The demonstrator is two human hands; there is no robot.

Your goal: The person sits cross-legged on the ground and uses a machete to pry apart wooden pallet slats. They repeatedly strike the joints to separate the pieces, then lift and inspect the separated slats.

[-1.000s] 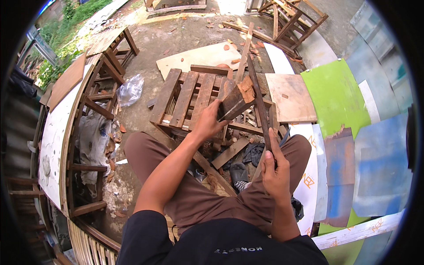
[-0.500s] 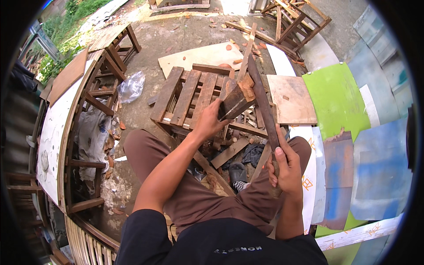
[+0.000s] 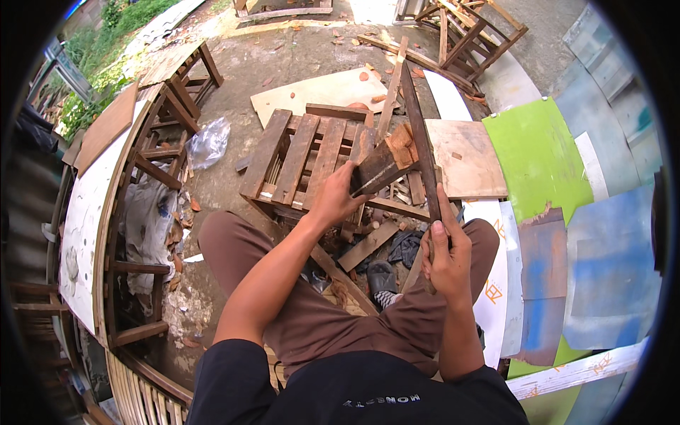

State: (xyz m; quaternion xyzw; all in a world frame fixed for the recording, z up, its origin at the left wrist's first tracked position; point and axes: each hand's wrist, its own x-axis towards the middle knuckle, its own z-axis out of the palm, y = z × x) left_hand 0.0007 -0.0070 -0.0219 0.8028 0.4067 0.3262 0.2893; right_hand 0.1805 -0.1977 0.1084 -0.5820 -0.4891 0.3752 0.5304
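My left hand [image 3: 334, 190] is closed around a dark wooden block [image 3: 379, 170], tilted up to the right over a slatted wooden stool. The block's far end is rough, with fresh pale-orange wood showing. In my right hand [image 3: 449, 258] is a long dark machete [image 3: 423, 145], its index finger stretched along it. The blade points away from me and lies alongside the block's cut end; whether the two touch I cannot tell. Below the block stands the brown slatted stool [image 3: 306, 152], partly hidden by my left hand and the block.
Loose wood pieces [image 3: 368, 244] lie between my legs, near my shoe [image 3: 381, 276]. Beyond the stool is a pale plywood sheet [image 3: 319, 95]. Green [image 3: 538, 152] and blue [image 3: 609, 269] panels lie at right. A long bench [image 3: 106, 227] stands at left, beside a clear plastic bag [image 3: 208, 142].
The machete has swung slightly, its tip now farther away and its middle shifted right. My right hand has moved a little left and nearer me. My left hand and the block have hardly moved.
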